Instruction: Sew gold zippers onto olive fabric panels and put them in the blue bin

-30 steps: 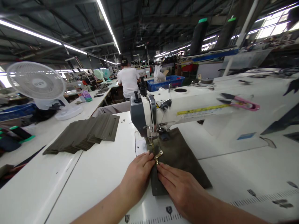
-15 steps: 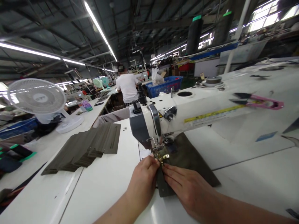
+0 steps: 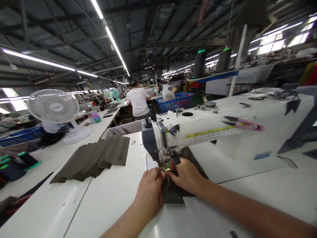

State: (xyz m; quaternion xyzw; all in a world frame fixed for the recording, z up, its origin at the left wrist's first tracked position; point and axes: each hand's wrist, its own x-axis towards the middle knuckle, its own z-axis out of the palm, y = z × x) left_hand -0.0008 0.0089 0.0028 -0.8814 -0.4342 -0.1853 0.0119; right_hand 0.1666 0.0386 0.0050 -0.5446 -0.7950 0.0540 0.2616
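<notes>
A dark olive fabric panel [image 3: 174, 195] lies under the needle area of a white sewing machine [image 3: 210, 129], with part of it reaching behind my right hand. My left hand [image 3: 150, 186] is closed at the panel's left edge, its fingertips pinched close to the presser foot. Beside the needle, my right hand [image 3: 188, 175] is closed, thumb and curled fingers at a brass-coloured attachment [image 3: 169, 170]. What sits between those right fingers is hidden. A dark knob shows just above them.
Left of the machine, a fanned stack of olive panels [image 3: 91, 158] lies on the white table. Pink-handled thread snips [image 3: 247, 124] rest on the machine arm. Farther back are a white fan [image 3: 55, 107], a blue crate [image 3: 175, 102] and a person in a white shirt [image 3: 138, 101].
My right hand has moved from flat on the panel up to the brass attachment, and its fingers have curled. My left hand stays at the panel's edge. The view has shifted slightly.
</notes>
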